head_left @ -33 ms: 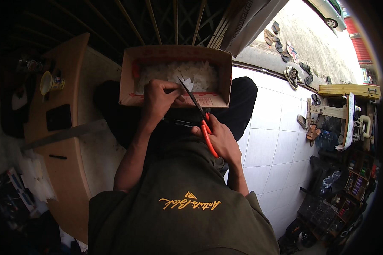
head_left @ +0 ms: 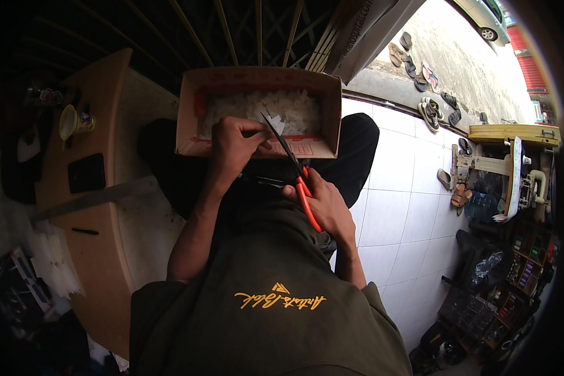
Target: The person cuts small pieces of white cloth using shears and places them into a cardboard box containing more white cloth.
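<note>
My right hand [head_left: 324,202] is wrapped round the red handles of a pair of scissors [head_left: 286,146]. Their dark blades point up and to the left, over the near side of a cardboard box [head_left: 195,145]. My left hand [head_left: 233,145] is closed in a pinch at the box's near edge, on a small white piece of paper [head_left: 276,124] that lies by the blades. Whether the blades touch the paper I cannot tell. Inside the box lies a heap of pale, thin scraps [head_left: 250,105]. The box rests between my knees.
To the left stands a wooden table [head_left: 109,250] with a yellow-rimmed cup [head_left: 69,123], a flat black object [head_left: 86,173] and a black pen [head_left: 85,231]. White floor tiles [head_left: 388,213] stretch along my right. Beyond are sandals [head_left: 430,114], a yellow wooden piece [head_left: 514,133] and a rack of small items [head_left: 523,276].
</note>
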